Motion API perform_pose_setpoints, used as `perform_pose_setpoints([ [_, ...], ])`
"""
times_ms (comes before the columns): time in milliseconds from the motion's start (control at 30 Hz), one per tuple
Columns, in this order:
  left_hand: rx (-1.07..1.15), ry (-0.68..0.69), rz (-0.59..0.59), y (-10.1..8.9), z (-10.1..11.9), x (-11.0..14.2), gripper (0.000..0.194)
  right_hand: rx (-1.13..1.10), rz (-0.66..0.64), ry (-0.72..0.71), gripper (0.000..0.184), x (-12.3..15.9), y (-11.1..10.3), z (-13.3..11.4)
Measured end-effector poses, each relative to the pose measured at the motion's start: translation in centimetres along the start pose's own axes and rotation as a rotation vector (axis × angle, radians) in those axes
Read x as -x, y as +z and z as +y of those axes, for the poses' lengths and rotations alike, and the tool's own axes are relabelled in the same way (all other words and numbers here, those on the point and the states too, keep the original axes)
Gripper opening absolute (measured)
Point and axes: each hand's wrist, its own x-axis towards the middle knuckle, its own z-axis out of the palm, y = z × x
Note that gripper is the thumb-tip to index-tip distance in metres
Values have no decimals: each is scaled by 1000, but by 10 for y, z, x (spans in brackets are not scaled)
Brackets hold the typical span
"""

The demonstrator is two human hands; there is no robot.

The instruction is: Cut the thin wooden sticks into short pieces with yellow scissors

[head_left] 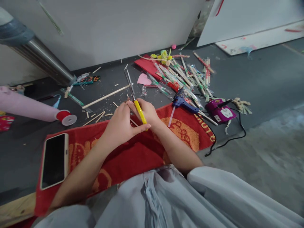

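Both my hands meet over the red towel, around a pair of scissors with a yellow handle and long, slightly parted metal blades pointing away from me. My left hand is closed at the handle, its thumb stretched across the handle's near end. My right hand is closed on the handle's right side, with its fingers partly hidden. A thin wooden stick lies beyond my hands, its far end close to the blades. Short cut sticks are scattered left of my hands.
At right lie a blue glue gun, a purple box with a black cord and many wrapped chopsticks. A pink paper heart is beyond the hands. At left are a phone, a red ribbon spool and a metal post.
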Motion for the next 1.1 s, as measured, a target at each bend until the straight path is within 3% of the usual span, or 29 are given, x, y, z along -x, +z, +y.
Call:
perform_pose_setpoints([
  [100,-105,6,71,-19,9,2,50,61,13,-1,52,0,-3,1],
  [200,-121,2,258,-34,8,1,25,139,33,-36,53,1,-5,2],
  [333,-94,10,460,-42,-6,-3,18,199,47,-116,56,4,-4,2],
  [733,-126,103,477,-29,-40,-12,14,197,35,-267,60,7,2,5],
  [1100,-161,129,449,-34,-41,-12,19,147,54,-325,60,8,2,6],
])
